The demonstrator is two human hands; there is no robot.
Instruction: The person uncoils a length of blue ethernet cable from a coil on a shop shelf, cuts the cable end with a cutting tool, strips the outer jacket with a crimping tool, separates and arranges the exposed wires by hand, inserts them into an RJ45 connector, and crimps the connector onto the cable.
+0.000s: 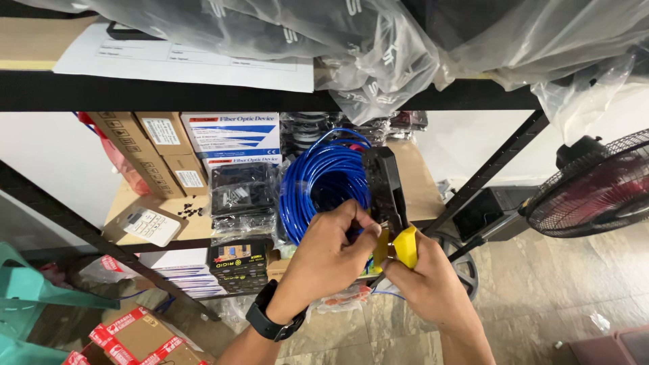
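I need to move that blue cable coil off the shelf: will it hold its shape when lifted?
Probably floppy: the blue cable coil shows many loose loops and no visible ties. Likely heavy for its size, being thickly wound. It might snag neighbouring packets.

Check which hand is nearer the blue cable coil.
Left. The left hand overlaps the blue cable coil's lower edge; the right hand sits below and right of it, gripping the yellow-handled crimping tool.

A bright blue cable coil [324,182] sits beside a black crimping tool [387,196] with yellow handles [405,247], brown cardboard boxes [145,152], a black-framed shelf [203,91], and a dark red fan [595,186].
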